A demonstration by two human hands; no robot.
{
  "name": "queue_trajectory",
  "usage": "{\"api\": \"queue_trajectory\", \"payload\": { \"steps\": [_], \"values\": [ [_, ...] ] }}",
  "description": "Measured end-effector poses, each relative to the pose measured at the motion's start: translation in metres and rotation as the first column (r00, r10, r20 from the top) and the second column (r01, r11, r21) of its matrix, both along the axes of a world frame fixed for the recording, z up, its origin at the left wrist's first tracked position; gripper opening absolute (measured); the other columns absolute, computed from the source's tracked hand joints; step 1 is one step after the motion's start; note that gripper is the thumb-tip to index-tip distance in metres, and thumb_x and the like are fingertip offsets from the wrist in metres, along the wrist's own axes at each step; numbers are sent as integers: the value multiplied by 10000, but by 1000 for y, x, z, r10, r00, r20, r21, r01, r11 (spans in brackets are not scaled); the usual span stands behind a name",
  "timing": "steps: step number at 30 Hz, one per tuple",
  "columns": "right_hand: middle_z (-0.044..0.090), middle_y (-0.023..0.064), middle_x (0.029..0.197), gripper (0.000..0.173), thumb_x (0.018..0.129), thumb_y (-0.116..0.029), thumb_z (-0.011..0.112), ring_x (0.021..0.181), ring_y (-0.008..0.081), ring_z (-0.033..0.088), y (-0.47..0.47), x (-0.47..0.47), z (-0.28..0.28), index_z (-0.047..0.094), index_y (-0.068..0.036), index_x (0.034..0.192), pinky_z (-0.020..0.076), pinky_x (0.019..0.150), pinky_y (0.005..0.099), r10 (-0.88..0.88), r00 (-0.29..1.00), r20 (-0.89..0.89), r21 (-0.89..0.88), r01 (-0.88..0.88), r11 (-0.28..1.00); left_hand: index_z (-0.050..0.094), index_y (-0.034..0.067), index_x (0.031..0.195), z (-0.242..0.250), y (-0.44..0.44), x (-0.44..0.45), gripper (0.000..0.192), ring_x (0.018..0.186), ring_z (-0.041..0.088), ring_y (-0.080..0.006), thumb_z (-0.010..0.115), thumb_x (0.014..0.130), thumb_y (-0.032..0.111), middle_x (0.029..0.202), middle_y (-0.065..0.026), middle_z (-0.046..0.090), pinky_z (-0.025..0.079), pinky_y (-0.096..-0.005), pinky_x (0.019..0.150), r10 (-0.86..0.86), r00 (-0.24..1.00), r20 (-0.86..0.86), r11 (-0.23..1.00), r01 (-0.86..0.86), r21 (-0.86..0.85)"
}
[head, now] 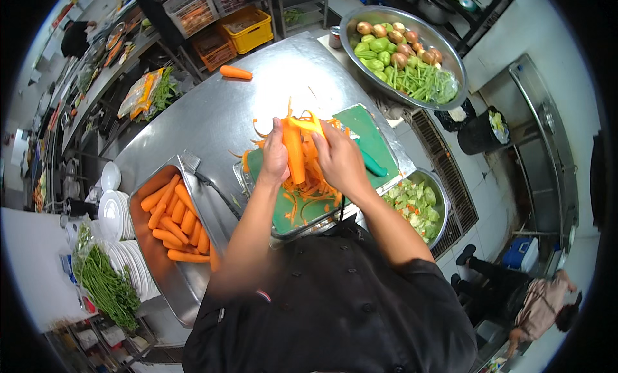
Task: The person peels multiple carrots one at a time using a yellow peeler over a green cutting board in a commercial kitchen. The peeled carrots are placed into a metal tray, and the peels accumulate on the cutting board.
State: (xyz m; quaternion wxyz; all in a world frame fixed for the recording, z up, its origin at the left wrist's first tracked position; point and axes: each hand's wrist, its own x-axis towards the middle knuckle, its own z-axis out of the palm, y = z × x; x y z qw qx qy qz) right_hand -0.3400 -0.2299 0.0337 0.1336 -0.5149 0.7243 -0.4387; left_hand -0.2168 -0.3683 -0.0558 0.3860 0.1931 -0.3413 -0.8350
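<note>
My left hand (276, 155) grips a carrot (293, 150) that points down toward me, its orange surface smooth. Against the carrot's upper end, my right hand (342, 160) holds a yellow peeler (309, 124). Below both hands a heap of carrot peelings (309, 193) covers part of a green cutting board (285, 216). A green-handled tool (372, 161) lies on the board beside my right hand; its far end is hidden. At my left, a deep steel pan (190, 291) holds several carrots (178, 223).
A single carrot (235, 72) lies on the steel table (193, 117) at the far side. Beside the pan is a wire brush (190, 160). A large steel bowl (345, 35) holds onions and green vegetables; another bowl (445, 204) holds chopped leaves. Plates (113, 213) stand left. A person (540, 300) is at lower right.
</note>
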Motion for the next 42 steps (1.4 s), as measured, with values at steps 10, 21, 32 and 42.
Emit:
{"api": "queue_trajectory", "payload": {
  "steps": [10, 21, 32, 42],
  "values": [
    [807, 306, 1162, 390, 1154, -221, 696, 1061, 504, 783, 77, 31, -24, 743, -13, 1480, 621, 941, 537, 74, 995, 59, 317, -89, 944, 648, 75, 1330, -5, -42, 17, 623, 990, 607, -186, 460, 1231, 661, 1024, -39, 623, 541, -350, 965, 133, 977, -167, 989, -120, 87],
    [764, 329, 1111, 406, 1166, -222, 654, 1068, 549, 738, 47, 36, -11, 662, -14, 1514, 578, 915, 622, 98, 990, 104, 203, -118, 972, 685, 74, 1247, -8, -17, 0, 477, 955, 660, -167, 485, 1269, 507, 1091, -52, 705, 573, -348, 921, 170, 984, 52, 985, -170, -5],
    [773, 310, 1113, 373, 1177, -223, 623, 1020, 533, 750, -14, -3, -3, 695, -25, 1485, 583, 886, 629, 6, 997, -76, -2, -6, 1000, 682, 57, 1382, -9, 10, -2, 571, 1063, 716, -180, 435, 1272, 559, 1174, -57, 737, 614, -374, 959, -37, 999, 36, 992, 33, 118],
    [796, 316, 1143, 416, 1159, -237, 673, 1069, 524, 772, 61, 15, -17, 716, 8, 1492, 602, 926, 614, 66, 996, 53, 296, -79, 952, 552, -27, 1574, -9, -24, 8, 803, 1022, 629, -174, 339, 1248, 675, 1145, -64, 665, 564, -362, 937, 150, 989, 11, 974, -149, 172]
  ]
}}
